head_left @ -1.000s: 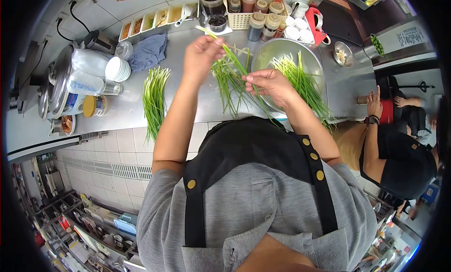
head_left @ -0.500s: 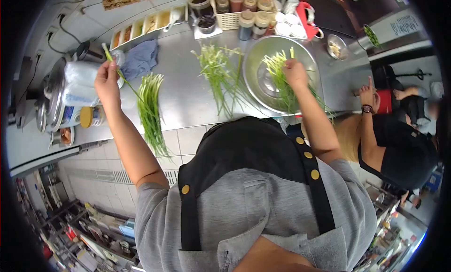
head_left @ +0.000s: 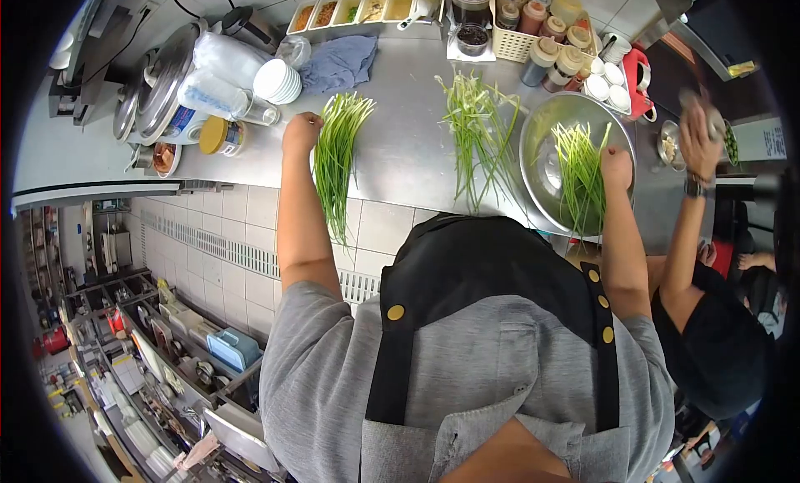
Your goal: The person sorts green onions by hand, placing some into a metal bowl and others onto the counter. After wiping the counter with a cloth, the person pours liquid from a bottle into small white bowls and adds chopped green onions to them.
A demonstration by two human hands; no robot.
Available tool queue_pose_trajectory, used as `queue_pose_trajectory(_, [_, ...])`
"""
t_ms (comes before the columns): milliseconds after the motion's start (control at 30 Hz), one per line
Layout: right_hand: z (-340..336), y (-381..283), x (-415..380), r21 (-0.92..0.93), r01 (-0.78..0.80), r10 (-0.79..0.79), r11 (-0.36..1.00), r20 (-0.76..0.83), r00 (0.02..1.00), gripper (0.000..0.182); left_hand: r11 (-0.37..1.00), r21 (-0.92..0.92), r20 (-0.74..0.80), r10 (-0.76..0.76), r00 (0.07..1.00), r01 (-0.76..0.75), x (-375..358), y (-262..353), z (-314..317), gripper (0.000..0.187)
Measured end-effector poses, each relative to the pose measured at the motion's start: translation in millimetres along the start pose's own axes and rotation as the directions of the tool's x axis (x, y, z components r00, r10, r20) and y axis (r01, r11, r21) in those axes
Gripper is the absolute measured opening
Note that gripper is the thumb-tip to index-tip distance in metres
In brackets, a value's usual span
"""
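My left hand (head_left: 302, 136) is closed, its fingertips against the left edge of a neat bundle of scallions (head_left: 335, 154) whose green ends hang over the counter's front edge; what it pinches is hidden. My right hand (head_left: 617, 167) is at the right side of a large steel bowl (head_left: 533, 145), pinching a thin scallion (head_left: 607, 135) that sticks up above the fingers. More scallions (head_left: 575, 162) lie in the bowl, pale ends away from me. Between bundle and bowl, a loose tangled pile of pale and green stalks (head_left: 477, 133) is spread on the counter.
Behind are a blue cloth (head_left: 339, 63), a condiment tray (head_left: 367, 10) and a basket of sauce bottles (head_left: 521, 45). Left stand stacked white bowls (head_left: 277, 81) and a yellow-lidded jar (head_left: 218, 136). At right, a co-worker's raised arm (head_left: 693, 208) reaches over a small bowl (head_left: 669, 144).
My left hand, which held up a single scallion, has come down beside the bundle. My right hand has moved from over the scallions to the bowl's right side. The view has shifted left.
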State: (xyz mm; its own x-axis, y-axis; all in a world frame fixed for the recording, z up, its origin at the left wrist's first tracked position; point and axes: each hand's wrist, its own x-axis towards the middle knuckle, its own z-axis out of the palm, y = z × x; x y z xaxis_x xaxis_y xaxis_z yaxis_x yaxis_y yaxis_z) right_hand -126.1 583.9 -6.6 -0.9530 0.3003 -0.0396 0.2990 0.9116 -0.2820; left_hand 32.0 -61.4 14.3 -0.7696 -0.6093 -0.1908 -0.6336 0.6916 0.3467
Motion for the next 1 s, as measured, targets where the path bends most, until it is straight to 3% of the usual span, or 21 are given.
queue_pose_trajectory(133, [-20.0, -5.1, -11.5, 0.032, 0.070, -0.069, 0.997, -0.057, 0.996, 0.024, 0.999, 0.025, 0.091, 0.037, 0.995, -0.040, -5.0, 5.4, -0.3, 0.032])
queue_pose_trajectory(200, [-24.9, -3.6, -13.6, 0.060, 0.132, -0.120, 0.990, -0.169, 0.978, 0.025, 0.996, 0.060, -0.067, 0.074, 0.995, -0.070, -4.2, 9.8, -1.8, 0.037])
queue_pose_trajectory(233, [-21.2, 0.6, -11.7, 0.057, 0.125, -0.114, 0.990, -0.170, 0.979, 0.025, 0.995, 0.060, -0.062, 0.079, 0.995, -0.075, -11.8, 22.4, -10.5, 0.037])
queue_pose_trajectory(300, [-11.5, 14.1, -1.2, 0.466, 0.207, -0.157, 0.860, -0.144, 0.977, 0.027, 0.994, -0.005, -0.144, 0.109, 0.984, -0.111, -28.9, 52.0, -28.0, 0.038])
queue_pose_trajectory(367, [-8.2, 9.8, -11.6, 0.877, -0.017, -0.113, 0.479, 0.081, 0.990, 0.027, 0.957, -0.149, -0.154, 0.227, 0.962, -0.250, -34.2, 71.1, -26.4, 0.036])
queue_pose_trajectory(400, [-24.3, -5.7, -27.4, 0.881, -0.166, -0.133, 0.442, 0.248, 0.960, 0.024, 0.919, -0.234, -0.169, 0.282, 0.944, -0.316, -35.9, 82.2, -20.4, 0.034])
queue_pose_trajectory(433, [-20.4, -12.9, -33.5, 0.893, -0.238, -0.154, 0.382, 0.316, 0.936, 0.023, 0.907, -0.252, -0.157, 0.305, 0.939, -0.337, -44.1, 100.1, -14.9, 0.034])
queue_pose_trajectory(467, [-22.3, -19.4, -45.7, 0.921, -0.243, -0.252, 0.305, 0.324, 0.912, 0.023, 0.841, -0.393, -0.132, 0.348, 0.928, -0.372, -57.4, 120.9, -11.1, 0.030])
queue_pose_trajectory(500, [-26.4, -27.0, -54.1, 0.900, -0.346, -0.253, 0.265, 0.412, 0.875, 0.020, 0.759, -0.524, -0.112, 0.388, 0.915, -0.387, -71.2, 140.2, -6.9, 0.027])
queue_pose_trajectory(567, [-38.6, -48.7, -72.6, 0.864, -0.464, -0.282, 0.197, 0.503, 0.817, 0.015, 0.737, -0.527, -0.056, 0.467, 0.883, -0.423, -102.6, 179.2, 3.7, 0.026])
queue_pose_trajectory(733, [-40.6, -82.3, -94.0, 0.846, -0.491, -0.360, 0.208, 0.532, 0.766, 0.011, 0.519, -0.739, 0.114, 0.725, 0.680, -0.429, -147.5, 250.4, 74.0, 0.027])
queue_pose_trajectory(833, [-37.1, -94.1, -101.4, 0.843, -0.474, -0.374, 0.256, 0.538, 0.756, 0.013, 0.514, -0.740, 0.100, 0.723, 0.684, -0.434, -163.1, 285.1, 94.6, 0.026])
queue_pose_trajectory(1000, [-29.9, -95.9, -103.2, 0.861, -0.423, -0.384, 0.281, 0.505, 0.773, 0.019, 0.439, -0.872, 0.233, 0.762, 0.604, -0.218, -155.7, 302.1, 114.8, 0.019])
